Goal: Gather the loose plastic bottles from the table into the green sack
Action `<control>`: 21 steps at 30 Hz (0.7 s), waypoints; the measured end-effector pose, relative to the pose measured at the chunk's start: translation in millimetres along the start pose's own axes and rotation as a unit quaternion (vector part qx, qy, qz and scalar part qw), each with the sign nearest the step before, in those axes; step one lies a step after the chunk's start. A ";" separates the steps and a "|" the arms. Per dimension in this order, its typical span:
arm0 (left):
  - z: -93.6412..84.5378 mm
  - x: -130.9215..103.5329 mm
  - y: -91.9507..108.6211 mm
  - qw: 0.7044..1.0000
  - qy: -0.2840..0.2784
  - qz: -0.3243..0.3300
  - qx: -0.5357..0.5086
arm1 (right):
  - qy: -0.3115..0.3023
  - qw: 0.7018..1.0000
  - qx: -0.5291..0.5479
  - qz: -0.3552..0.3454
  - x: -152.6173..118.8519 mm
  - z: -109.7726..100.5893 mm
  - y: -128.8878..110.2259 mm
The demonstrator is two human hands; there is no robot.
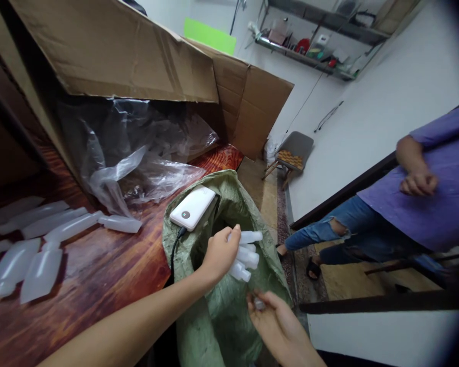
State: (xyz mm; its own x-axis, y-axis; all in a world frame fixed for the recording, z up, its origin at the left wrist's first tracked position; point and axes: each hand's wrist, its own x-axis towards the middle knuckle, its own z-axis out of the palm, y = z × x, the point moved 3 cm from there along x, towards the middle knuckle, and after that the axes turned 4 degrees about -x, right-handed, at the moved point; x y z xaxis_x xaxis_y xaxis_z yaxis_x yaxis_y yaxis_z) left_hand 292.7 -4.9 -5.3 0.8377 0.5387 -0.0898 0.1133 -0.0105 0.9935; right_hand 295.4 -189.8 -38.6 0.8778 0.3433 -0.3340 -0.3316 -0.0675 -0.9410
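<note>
My left hand (221, 251) is closed around several translucent white plastic bottles (248, 256), their necks pointing right. It is over the mouth of a green woven sack (199, 316). Lower right, at the sack's edge, my right hand (277, 322) has its fingers curled about a small, clear-looking piece, too hidden to name. A white power bank (193, 208) with a black cable rests on the sack's rim, just beyond my left hand. More of the same bottles (42, 270) lie scattered on the reddish wood-patterned table (126, 275) at left.
Behind the sack, a big open cardboard box (137, 56) lies on the table with clear plastic film (153, 158) spilling out. At right stands a person in a purple top (439, 178). A grey chair (296, 150) and a wall shelf (306, 56) are farther back.
</note>
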 end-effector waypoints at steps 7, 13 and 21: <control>-2.6 -0.2 0.9 1.000 0.022 0.017 0.001 | 0.036 0.982 -0.148 -0.110 -19.5 8.8 -24.3; -4.5 -2.8 2.0 0.999 0.034 0.031 0.002 | 0.017 0.893 -0.373 -0.250 -24.2 26.3 -50.1; -3.1 -7.5 4.3 0.998 0.039 0.041 -0.001 | 0.064 0.754 -0.442 -0.483 -40.9 43.8 -62.6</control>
State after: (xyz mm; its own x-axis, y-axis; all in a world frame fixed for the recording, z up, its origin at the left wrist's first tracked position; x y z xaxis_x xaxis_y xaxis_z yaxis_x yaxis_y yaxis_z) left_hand 285.2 -6.4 -0.2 0.8003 0.5996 -0.0028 0.0453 -0.0559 0.9974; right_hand 265.1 -158.6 36.3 0.6078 0.5427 0.5797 0.7925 -0.4612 -0.3990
